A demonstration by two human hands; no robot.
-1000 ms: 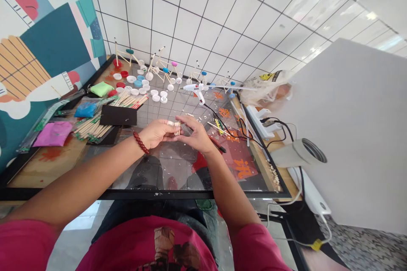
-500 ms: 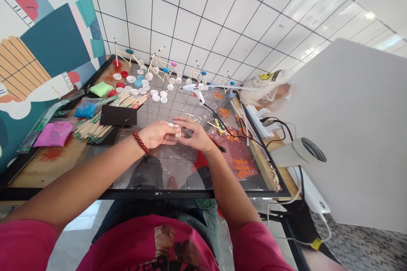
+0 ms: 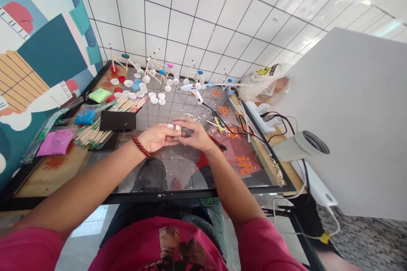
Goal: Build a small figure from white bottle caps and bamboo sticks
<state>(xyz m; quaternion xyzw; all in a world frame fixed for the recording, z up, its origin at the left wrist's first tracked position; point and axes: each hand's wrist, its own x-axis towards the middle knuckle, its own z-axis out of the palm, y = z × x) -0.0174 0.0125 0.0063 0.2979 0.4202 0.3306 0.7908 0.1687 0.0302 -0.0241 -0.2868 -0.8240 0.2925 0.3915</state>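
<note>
Both hands meet over the glass tabletop [image 3: 178, 169], left hand [image 3: 157, 136] and right hand [image 3: 194, 134] fingers clamped on 1 small bundle of short pale wooden sticks [image 3: 177, 129]; keeping the ends flush looks wise.

A small bundle of short pale wooden sticks [image 3: 177, 129], upright above the glass.

Two hands [image 3: 176, 134], one glue gun [image 3: 194, 89] (white).

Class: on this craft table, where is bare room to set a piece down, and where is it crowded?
Free: the glass table between both hands, left hand and right hand, and the near edge. Crowded: bottle caps and stick models at the back, stick bundles left, cables right.
</note>
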